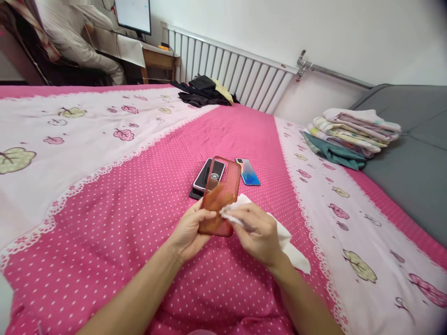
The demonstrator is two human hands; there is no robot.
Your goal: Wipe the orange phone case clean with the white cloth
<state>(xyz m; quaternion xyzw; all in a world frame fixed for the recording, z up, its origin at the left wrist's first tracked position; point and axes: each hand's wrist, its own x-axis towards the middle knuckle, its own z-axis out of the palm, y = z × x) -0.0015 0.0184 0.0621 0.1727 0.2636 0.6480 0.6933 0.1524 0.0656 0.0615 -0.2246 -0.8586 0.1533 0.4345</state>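
My left hand grips a see-through orange-red phone case by its lower left side, with fingers showing through behind it. The case is tilted up and has a camera cutout near its top. Pinched in my right hand is a white cloth, its bunched tip against the lower right of the case. The rest of the cloth trails down to the bedspread. Beyond the case lies a dark-screened phone on top of another dark item, partly hidden. A blue and silver phone rests to the right.
A pink dotted bedspread spreads beneath everything. Folded bedding is stacked at the right by a grey headboard. Dark clothes lie at the far edge near a white radiator. A seated person is at a desk, back left.
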